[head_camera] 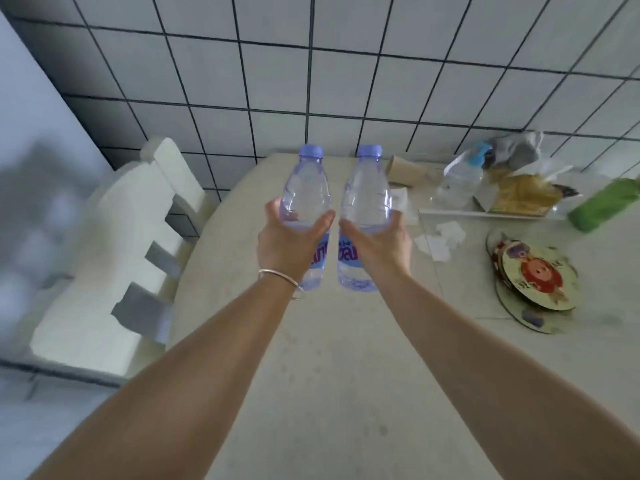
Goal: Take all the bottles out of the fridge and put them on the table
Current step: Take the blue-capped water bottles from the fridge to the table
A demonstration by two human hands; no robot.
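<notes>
Both hands are out over the tabletop [332,358], each wrapped around a water bottle: left hand [289,242] grips the left bottle [306,188], right hand [379,242] grips the right bottle [367,192]. They're upright, side by side, not quite touching, and whether the bases sit on the tabletop I can't tell. A spray bottle [460,180] stands right of the right bottle.

Two clear, glossy plastic bottles [306,202] [367,209] at center carry smooth lilac plastic caps. The worktop [329,358] looks matt and faintly speckled. Glazed white wall tiles [311,81] fill the upper frame. A thin shiny metal bangle [280,277] circles one wrist.
</notes>
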